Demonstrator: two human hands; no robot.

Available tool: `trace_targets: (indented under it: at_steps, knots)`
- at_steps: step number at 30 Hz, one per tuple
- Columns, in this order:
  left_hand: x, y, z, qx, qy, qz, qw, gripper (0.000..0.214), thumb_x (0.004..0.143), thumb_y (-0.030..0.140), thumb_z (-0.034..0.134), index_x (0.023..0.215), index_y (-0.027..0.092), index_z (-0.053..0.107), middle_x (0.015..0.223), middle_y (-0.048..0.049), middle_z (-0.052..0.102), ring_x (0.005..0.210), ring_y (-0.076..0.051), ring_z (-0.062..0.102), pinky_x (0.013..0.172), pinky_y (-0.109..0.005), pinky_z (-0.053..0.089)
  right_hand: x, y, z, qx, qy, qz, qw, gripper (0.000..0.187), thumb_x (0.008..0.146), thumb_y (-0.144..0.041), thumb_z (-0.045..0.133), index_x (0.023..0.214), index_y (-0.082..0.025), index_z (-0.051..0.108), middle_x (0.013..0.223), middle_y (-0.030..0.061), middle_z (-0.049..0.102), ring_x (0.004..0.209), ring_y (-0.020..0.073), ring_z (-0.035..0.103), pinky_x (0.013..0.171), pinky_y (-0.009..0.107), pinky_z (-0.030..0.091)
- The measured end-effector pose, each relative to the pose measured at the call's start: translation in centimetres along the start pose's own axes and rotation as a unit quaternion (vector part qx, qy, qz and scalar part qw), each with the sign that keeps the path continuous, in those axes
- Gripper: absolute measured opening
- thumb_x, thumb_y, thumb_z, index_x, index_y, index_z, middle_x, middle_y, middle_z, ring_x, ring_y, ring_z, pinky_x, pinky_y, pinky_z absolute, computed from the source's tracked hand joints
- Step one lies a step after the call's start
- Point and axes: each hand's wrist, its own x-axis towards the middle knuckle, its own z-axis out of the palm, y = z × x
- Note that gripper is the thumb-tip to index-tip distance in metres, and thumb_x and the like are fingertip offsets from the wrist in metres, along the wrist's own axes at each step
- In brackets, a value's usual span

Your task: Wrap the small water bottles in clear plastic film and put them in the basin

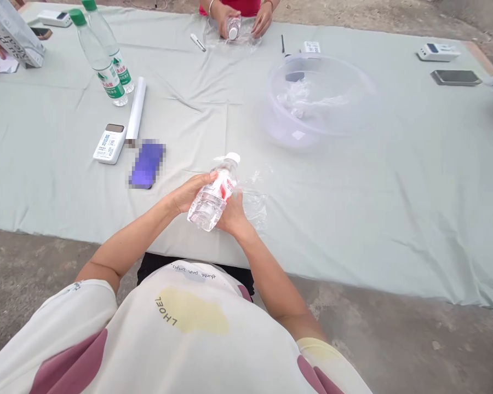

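Observation:
A small clear water bottle (213, 200) with a white cap and a red-and-white label is held tilted in front of me, its cap pointing away. From the left, my left hand (192, 191) is closed around its side, with the thumb on the label. My right hand (231, 213) grips it from the right and below; its fingers are mostly hidden behind the bottle, and the thumb shows beside the label. Crumpled clear plastic film (254, 205) lies on the cloth just right of my hands.
A translucent basin (293, 134) holds crumpled clear plastic. Left are two tall green-capped bottles (110, 82), a white paper roll (136, 109), a white power bank (110, 144) and a blurred purple phone (148, 164). Across the table, a person's hands (224, 19) hold another bottle.

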Motion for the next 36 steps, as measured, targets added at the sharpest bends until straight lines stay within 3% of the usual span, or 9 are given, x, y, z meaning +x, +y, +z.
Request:
trace_targets:
  at_steps: [5,11,14,18,23,27,31,34,36]
  knots:
    - [1.2,-0.4,-2.5,0.017,0.100,0.016,0.995,0.050,0.085,0.064,0.060,0.097,0.016,0.066,0.089,-0.0079,0.071,0.080,-0.020,0.069,0.073,-0.031,0.055,-0.9,-1.2,-1.9,-0.137,-0.114,0.012,0.984,0.071,0.079,-0.051,0.074,0.144,-0.030,0.051,0.151,0.0162,0.044,0.140,0.0416,0.035,0.111,0.076,0.019]
    - [-0.1,0.7,-4.5,0.088,0.159,0.012,0.983,0.053,0.087,0.068,0.051,0.101,0.017,0.062,0.088,-0.0081,0.068,0.075,-0.019,0.065,0.070,-0.031,0.052,-2.0,-0.1,-4.3,-0.074,-0.124,0.016,0.989,0.061,0.094,-0.057,0.054,0.149,-0.031,0.045,0.156,0.0148,0.038,0.140,0.0335,0.041,0.115,0.067,0.021]
    - [-0.2,0.8,-4.8,0.087,0.134,-0.005,0.987,0.056,0.081,0.070,0.059,0.098,0.016,0.063,0.084,-0.0077,0.067,0.072,-0.019,0.064,0.070,-0.033,0.051,-2.2,1.1,-4.8,-0.070,-0.090,0.029,0.993,0.052,0.095,-0.053,0.053,0.139,-0.026,0.056,0.152,0.0158,0.045,0.139,0.0349,0.044,0.115,0.067,0.021]
    - [0.2,0.4,-4.9,0.171,0.121,-0.041,0.977,0.058,0.074,0.069,0.067,0.092,0.014,0.064,0.088,-0.0098,0.067,0.082,-0.022,0.064,0.074,-0.033,0.049,-1.7,0.9,-4.6,0.081,0.042,0.084,0.992,0.044,0.098,-0.049,0.045,0.129,-0.024,0.063,0.130,0.0134,0.065,0.122,0.0309,0.060,0.107,0.055,0.042]
    - [0.9,0.3,-4.4,0.338,0.202,-0.090,0.915,0.048,0.070,0.064,0.072,0.086,0.020,0.059,0.086,-0.0055,0.066,0.089,-0.025,0.061,0.078,-0.035,0.046,0.1,-1.1,-2.6,0.315,0.048,0.188,0.929,0.084,0.081,-0.057,0.067,0.153,-0.032,0.033,0.116,0.0085,0.071,0.097,0.0275,0.069,0.093,0.051,0.054]
    - [0.7,0.7,-4.1,0.365,0.165,-0.078,0.913,0.044,0.081,0.062,0.056,0.099,0.022,0.060,0.104,-0.0064,0.068,0.103,-0.025,0.062,0.084,-0.035,0.047,0.8,-1.1,-1.6,0.422,0.056,0.214,0.879,0.106,0.071,-0.047,0.078,0.158,-0.030,0.019,0.114,0.0067,0.070,0.099,0.0270,0.069,0.092,0.047,0.055]
    - [-0.6,0.6,-4.6,0.408,0.119,-0.070,0.903,0.047,0.085,0.044,0.052,0.127,0.024,0.055,0.106,-0.0032,0.071,0.103,-0.020,0.063,0.086,-0.032,0.047,0.9,0.1,-1.3,0.574,0.060,0.199,0.792,0.075,0.074,-0.048,0.072,0.141,-0.030,0.044,0.112,0.0026,0.070,0.094,0.0221,0.069,0.080,0.036,0.057]
    - [-1.6,0.0,-5.2,0.488,0.104,-0.062,0.864,0.051,0.084,0.034,0.051,0.133,0.022,0.053,0.094,-0.0016,0.074,0.097,-0.021,0.065,0.085,-0.032,0.047,1.2,1.0,-1.0,0.636,0.066,0.190,0.745,0.047,0.076,-0.050,0.069,0.114,-0.025,0.059,0.105,0.0012,0.070,0.094,0.0186,0.068,0.081,0.031,0.056]
    - [-2.1,-0.5,-5.6,0.552,0.093,-0.042,0.828,0.045,0.084,0.032,0.051,0.127,0.021,0.059,0.092,-0.0020,0.074,0.095,-0.021,0.066,0.086,-0.033,0.047,1.3,1.2,-0.8,0.643,0.059,0.207,0.735,0.043,0.076,-0.053,0.067,0.107,-0.024,0.060,0.100,0.0014,0.070,0.091,0.0179,0.067,0.079,0.030,0.055]
